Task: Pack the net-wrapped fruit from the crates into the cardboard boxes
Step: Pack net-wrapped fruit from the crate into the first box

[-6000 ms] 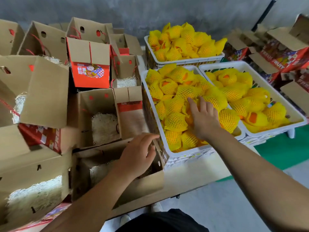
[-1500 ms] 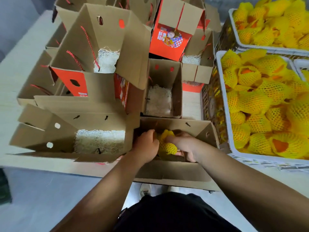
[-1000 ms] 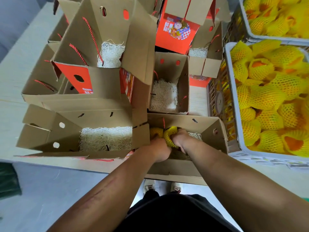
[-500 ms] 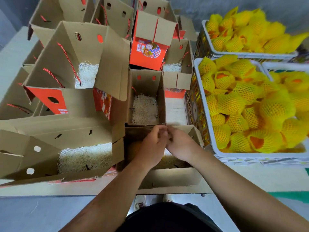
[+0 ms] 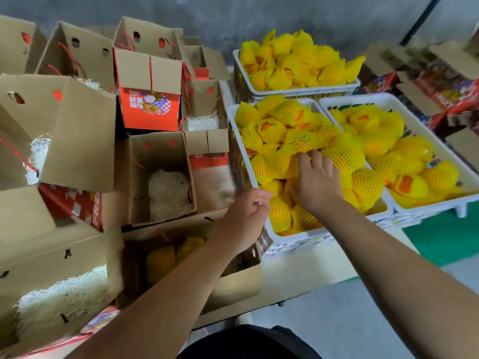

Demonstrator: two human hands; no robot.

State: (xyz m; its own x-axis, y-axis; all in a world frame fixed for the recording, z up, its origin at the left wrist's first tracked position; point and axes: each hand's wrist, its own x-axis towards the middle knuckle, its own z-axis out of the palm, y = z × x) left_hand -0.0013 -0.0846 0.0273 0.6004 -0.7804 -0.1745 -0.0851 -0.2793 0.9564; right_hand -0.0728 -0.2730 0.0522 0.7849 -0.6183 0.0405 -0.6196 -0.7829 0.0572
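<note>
Several fruit in yellow foam nets fill the near white crate point(image 5: 298, 235). My right hand point(image 5: 316, 185) reaches into it, fingers spread and pressing down among the net-wrapped fruit point(image 5: 298, 141); no fruit is lifted. My left hand point(image 5: 246, 216) hovers by the crate's left rim, above the near cardboard box point(image 5: 233, 283), fingers loosely curled and holding nothing. Two wrapped fruit point(image 5: 160, 260) lie in that box, partly hidden by my left forearm. Two more crates also hold wrapped fruit, one at the right point(image 5: 427, 206) and one behind point(image 5: 298, 92).
Open cardboard boxes lined with white shredded paper stand to the left point(image 5: 168, 193) point(image 5: 62, 301). A red printed box point(image 5: 147, 110) sits behind them. Folded flat boxes point(image 5: 440, 86) pile at the back right. The table's front edge runs below the crates, with green floor point(image 5: 440, 239) beyond.
Both hands were together over the near box. My right hand has since moved right into the near crate, and my left hand has risen toward the crate's rim. The view swung right.
</note>
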